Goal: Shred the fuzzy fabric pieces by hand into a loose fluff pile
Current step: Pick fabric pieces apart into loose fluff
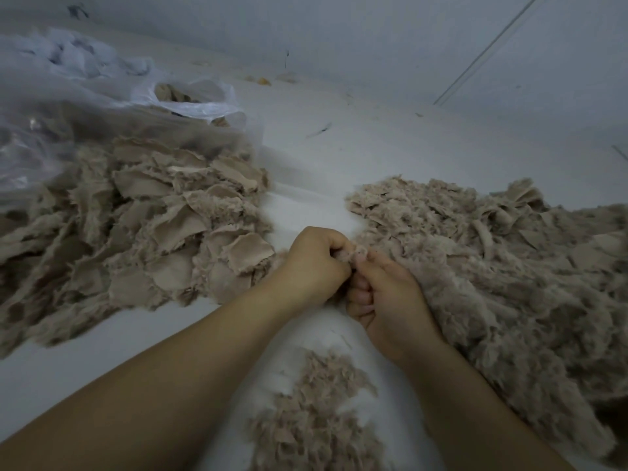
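Head view: left hand [314, 263] and right hand [384, 294] meeting knuckle to knuckle at centre, both curled, pinching one small tuft of beige fuzzy fabric [353, 254] between fingertips. Heap of flat beige fuzzy fabric pieces [142, 226] lying left on the white surface [306, 164]. Big mound of loose beige fluff [503, 266] spreading right, touching the right hand. Smaller fluff patch [316, 413] between the forearms. Clear plastic bag [85, 107] far left.

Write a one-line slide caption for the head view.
Both hands, left hand and right hand, pinch a fuzzy fabric scrap between uncut pieces and fluff pile.
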